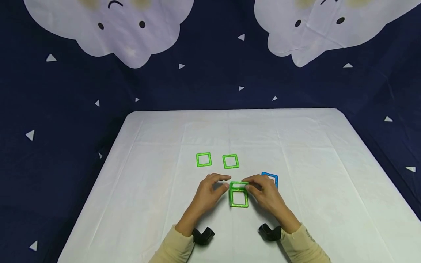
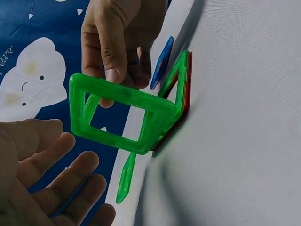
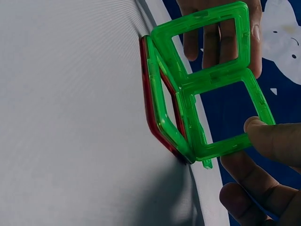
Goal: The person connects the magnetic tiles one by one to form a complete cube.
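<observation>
On the white table a green square magnetic tile (image 1: 239,206) lies flat, a red tile (image 3: 146,94) beneath it. Two more green tiles stand up from its edges and meet at a corner: a left wall tile (image 2: 113,139) and a far wall tile (image 3: 265,106). My right hand (image 1: 266,191) pinches the far wall tile by its right edge, thumb on the near face. My left hand (image 1: 210,190) is just left of the tiles, fingers extended and apart from them in the left wrist view, holding nothing.
Two loose green square tiles (image 1: 204,159) lie flat farther back on the table (image 1: 164,146). A blue tile (image 1: 276,180) lies behind my right hand, partly hidden by it. Black wrist cameras (image 1: 204,236) sit at both cuffs. A dark blue cloud-print cloth (image 1: 210,87) hangs behind.
</observation>
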`<state>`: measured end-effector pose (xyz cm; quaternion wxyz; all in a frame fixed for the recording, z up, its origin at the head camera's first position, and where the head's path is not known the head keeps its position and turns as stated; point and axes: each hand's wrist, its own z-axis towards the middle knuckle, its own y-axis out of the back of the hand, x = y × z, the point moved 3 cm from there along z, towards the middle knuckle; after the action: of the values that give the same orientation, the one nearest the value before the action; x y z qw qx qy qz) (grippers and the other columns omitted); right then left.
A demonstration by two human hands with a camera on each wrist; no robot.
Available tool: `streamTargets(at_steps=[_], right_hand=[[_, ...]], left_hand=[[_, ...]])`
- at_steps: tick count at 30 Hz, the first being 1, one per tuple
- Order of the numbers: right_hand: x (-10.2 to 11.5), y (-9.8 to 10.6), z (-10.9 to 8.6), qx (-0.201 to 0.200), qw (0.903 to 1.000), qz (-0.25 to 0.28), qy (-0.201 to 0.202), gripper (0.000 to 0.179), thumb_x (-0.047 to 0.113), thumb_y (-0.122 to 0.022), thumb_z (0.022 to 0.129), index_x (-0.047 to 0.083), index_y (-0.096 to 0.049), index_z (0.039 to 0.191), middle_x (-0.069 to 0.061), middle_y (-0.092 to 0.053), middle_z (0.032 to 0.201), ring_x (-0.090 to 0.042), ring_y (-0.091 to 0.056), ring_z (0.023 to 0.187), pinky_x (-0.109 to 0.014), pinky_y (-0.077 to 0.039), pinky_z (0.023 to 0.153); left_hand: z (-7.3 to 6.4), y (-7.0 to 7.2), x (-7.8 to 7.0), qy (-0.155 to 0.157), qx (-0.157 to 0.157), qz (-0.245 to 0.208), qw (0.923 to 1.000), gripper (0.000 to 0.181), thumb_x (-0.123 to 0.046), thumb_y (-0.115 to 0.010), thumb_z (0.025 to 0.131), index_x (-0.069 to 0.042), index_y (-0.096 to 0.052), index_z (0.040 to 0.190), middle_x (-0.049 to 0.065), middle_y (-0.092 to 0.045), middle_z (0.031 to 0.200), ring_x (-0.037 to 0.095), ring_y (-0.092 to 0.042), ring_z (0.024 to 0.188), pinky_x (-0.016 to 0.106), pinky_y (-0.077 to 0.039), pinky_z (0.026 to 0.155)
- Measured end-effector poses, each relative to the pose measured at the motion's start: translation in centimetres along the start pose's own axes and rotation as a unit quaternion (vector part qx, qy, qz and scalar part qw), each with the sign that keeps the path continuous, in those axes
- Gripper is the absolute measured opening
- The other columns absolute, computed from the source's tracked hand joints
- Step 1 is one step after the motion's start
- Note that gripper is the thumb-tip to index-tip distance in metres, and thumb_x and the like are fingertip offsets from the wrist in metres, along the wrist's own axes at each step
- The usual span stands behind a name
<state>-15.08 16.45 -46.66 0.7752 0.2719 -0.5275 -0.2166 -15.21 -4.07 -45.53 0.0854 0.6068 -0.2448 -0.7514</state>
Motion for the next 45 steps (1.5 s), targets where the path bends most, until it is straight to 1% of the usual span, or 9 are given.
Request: streamTargets(at_steps=[4, 7, 14, 18, 25, 30, 34, 38, 45], right_hand=[[0.0, 0.0, 0.1, 0.001, 1.0000, 0.005, 0.006, 0.019, 0.008, -0.072, 0.080, 0.019, -0.073, 0.095, 0.005, -0.072, 0.088, -0.006, -0.050, 0.077, -0.025, -0.042, 0.068], [0.0, -0.1, 0.1, 0.007, 0.9999, 0.010, 0.002, 0.019, 0.009, -0.072, 0.080, 0.019, -0.073, 0.096, 0.006, -0.072, 0.088, -0.006, -0.051, 0.079, -0.026, -0.043, 0.069], [0.0, -0.1, 0.3, 0.015, 0.9996, 0.018, -0.015, 0.019, 0.010, -0.071, 0.081, 0.020, -0.072, 0.096, 0.005, -0.072, 0.091, -0.006, -0.049, 0.079, -0.025, -0.042, 0.070], [0.0, -0.1, 0.3, 0.014, 0.9997, 0.016, -0.015, 0.019, 0.010, -0.072, 0.080, 0.020, -0.072, 0.097, 0.006, -0.072, 0.090, -0.006, -0.049, 0.079, -0.025, -0.042, 0.070], [0.2, 0.2, 0.4, 0.014, 0.9998, 0.013, -0.003, 0.023, 0.006, -0.070, 0.081, 0.018, -0.071, 0.101, 0.004, -0.069, 0.087, -0.007, -0.051, 0.078, -0.026, -0.045, 0.068], [0.2, 0.7, 1.0, 0.015, 0.9998, 0.012, -0.009, 0.023, 0.009, -0.070, 0.082, 0.016, -0.070, 0.104, 0.001, -0.070, 0.091, -0.012, -0.053, 0.080, -0.027, -0.044, 0.069], [0.1, 1.1, 2.1, 0.017, 0.9998, 0.006, -0.008, 0.024, 0.013, -0.070, 0.083, 0.015, -0.069, 0.106, -0.002, -0.070, 0.096, -0.017, -0.056, 0.084, -0.033, -0.045, 0.071], [0.0, 1.4, 3.4, 0.019, 0.9997, 0.011, -0.010, 0.026, 0.014, -0.070, 0.083, 0.013, -0.068, 0.109, -0.004, -0.070, 0.101, -0.021, -0.057, 0.088, -0.039, -0.044, 0.074], [-0.8, 1.2, 5.5, 0.037, 0.9981, 0.040, -0.027, 0.031, 0.019, -0.070, 0.085, 0.013, -0.065, 0.115, -0.009, -0.067, 0.112, -0.024, -0.056, 0.096, -0.050, -0.043, 0.087]], left_hand=[[0.4, -0.2, 0.2, 0.011, 0.019, -0.024, 0.9994, 0.024, -0.022, -0.063, 0.090, -0.020, -0.068, 0.114, -0.002, -0.067, 0.113, 0.018, -0.057, 0.109, 0.041, -0.043, 0.095], [0.6, -0.4, 0.2, 0.018, 0.030, -0.038, 0.9987, 0.023, -0.022, -0.062, 0.090, -0.020, -0.069, 0.112, -0.002, -0.068, 0.113, 0.018, -0.057, 0.110, 0.040, -0.043, 0.095], [0.8, -0.8, 0.3, 0.027, 0.054, -0.047, 0.9970, 0.021, -0.023, -0.061, 0.091, -0.021, -0.070, 0.110, -0.002, -0.069, 0.113, 0.019, -0.058, 0.110, 0.040, -0.042, 0.096], [0.7, -0.8, 0.4, 0.025, 0.060, -0.054, 0.9964, 0.021, -0.024, -0.061, 0.091, -0.020, -0.070, 0.109, -0.002, -0.069, 0.112, 0.019, -0.058, 0.111, 0.040, -0.043, 0.097], [0.5, -0.8, 0.3, 0.022, 0.058, -0.038, 0.9974, 0.024, -0.025, -0.061, 0.091, -0.017, -0.069, 0.112, -0.002, -0.068, 0.113, 0.019, -0.058, 0.112, 0.042, -0.043, 0.097], [0.3, -0.6, 0.3, 0.023, 0.049, -0.030, 0.9981, 0.026, -0.024, -0.061, 0.091, -0.015, -0.068, 0.114, -0.001, -0.069, 0.110, 0.020, -0.059, 0.109, 0.042, -0.043, 0.096], [0.1, -0.4, 0.4, 0.024, 0.040, -0.031, 0.9984, 0.026, -0.023, -0.062, 0.091, -0.014, -0.068, 0.114, 0.000, -0.070, 0.109, 0.020, -0.059, 0.109, 0.042, -0.043, 0.096], [-0.2, -0.2, 0.5, 0.028, 0.032, -0.035, 0.9985, 0.026, -0.022, -0.062, 0.090, -0.016, -0.068, 0.114, 0.000, -0.070, 0.109, 0.019, -0.060, 0.109, 0.041, -0.044, 0.096], [-1.1, 0.1, 0.4, 0.041, 0.019, -0.038, 0.9983, 0.024, -0.022, -0.063, 0.090, -0.018, -0.069, 0.113, -0.001, -0.069, 0.109, 0.018, -0.060, 0.108, 0.041, -0.044, 0.094]])
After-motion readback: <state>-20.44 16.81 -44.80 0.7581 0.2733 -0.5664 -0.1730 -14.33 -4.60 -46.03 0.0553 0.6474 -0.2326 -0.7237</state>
